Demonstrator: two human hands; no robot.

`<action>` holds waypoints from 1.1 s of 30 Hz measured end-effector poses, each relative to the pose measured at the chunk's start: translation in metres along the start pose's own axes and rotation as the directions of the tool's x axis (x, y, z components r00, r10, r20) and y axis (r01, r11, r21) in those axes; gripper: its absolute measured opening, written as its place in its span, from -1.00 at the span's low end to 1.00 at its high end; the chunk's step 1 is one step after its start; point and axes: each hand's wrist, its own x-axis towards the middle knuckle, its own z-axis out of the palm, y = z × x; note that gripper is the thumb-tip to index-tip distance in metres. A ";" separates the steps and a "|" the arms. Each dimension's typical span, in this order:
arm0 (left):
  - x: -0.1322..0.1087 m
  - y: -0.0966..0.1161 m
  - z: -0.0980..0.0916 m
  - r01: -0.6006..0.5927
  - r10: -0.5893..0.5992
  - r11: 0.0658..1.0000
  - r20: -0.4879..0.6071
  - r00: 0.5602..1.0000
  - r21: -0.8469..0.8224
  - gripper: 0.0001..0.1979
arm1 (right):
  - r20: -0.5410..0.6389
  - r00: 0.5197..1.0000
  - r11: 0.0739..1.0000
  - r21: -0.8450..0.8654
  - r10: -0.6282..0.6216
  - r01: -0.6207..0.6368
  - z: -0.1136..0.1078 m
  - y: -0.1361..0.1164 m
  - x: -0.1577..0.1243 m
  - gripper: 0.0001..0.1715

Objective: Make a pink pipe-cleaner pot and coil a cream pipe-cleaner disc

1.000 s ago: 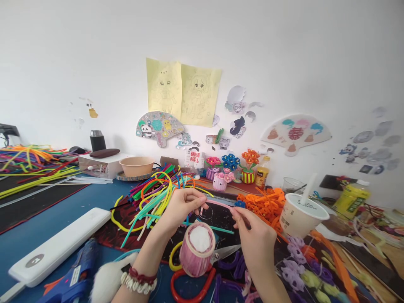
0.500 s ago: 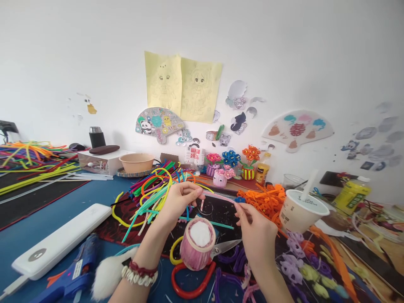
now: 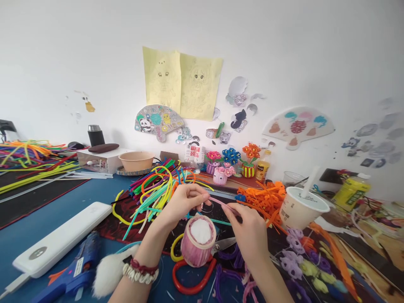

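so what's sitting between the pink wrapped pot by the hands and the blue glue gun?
Head view: a white fluffy pompom and the left hand's wrist lie between the pink wrapped pot and the glue gun.

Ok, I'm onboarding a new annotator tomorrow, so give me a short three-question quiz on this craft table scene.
1. True or false: both hands pinch the same pink pipe cleaner.
2. Multiple choice: what lies right behind the pink wrapped pot, toward the right hand? A) a stapler B) scissors C) a ruler
3. Fill in: the left hand has a shell and bead bracelet on its ____.

Key
1. True: the fingers of each hand grip one end, above the pot.
2. B: the blades point right, and the red handle curves below the pot.
3. wrist
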 end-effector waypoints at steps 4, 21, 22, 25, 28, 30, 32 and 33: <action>-0.001 0.001 0.004 0.020 -0.021 0.999 0.039 0.999 0.029 -0.71 | 0.030 0.999 0.998 0.051 -0.025 0.024 0.000 -0.003 -0.001 -0.42; -0.002 0.010 -0.011 -0.057 0.067 0.996 -0.147 0.987 0.075 -0.77 | 0.052 0.985 0.983 0.071 0.167 -0.170 -0.002 0.005 0.003 -0.55; -0.003 0.011 -0.012 -0.062 0.075 0.994 -0.158 0.985 0.088 -0.78 | 0.053 0.983 0.981 0.068 0.177 -0.180 -0.002 0.005 0.003 -0.56; -0.002 0.009 -0.014 -0.067 0.091 0.988 -0.176 0.980 0.139 -0.79 | 0.066 0.976 0.975 0.071 0.205 -0.210 -0.004 0.005 0.003 -0.58; -0.001 0.003 -0.013 -0.063 0.100 0.973 -0.161 0.982 0.220 -0.81 | 0.069 0.969 0.965 0.094 0.239 -0.244 -0.005 0.005 0.002 -0.59; 0.000 -0.003 -0.011 -0.061 0.104 0.956 -0.138 0.985 0.288 -0.84 | 0.066 0.966 0.960 0.113 0.251 -0.257 -0.005 0.005 0.002 -0.59; 0.001 -0.008 -0.009 -0.059 0.108 0.929 -0.114 0.988 0.366 -0.87 | 0.057 0.965 0.958 0.114 0.257 -0.262 -0.005 0.006 0.001 -0.58; 0.002 -0.009 -0.009 -0.060 0.113 0.910 -0.105 0.988 0.410 -0.88 | 0.053 0.965 0.959 0.108 0.258 -0.262 -0.005 0.007 0.001 -0.58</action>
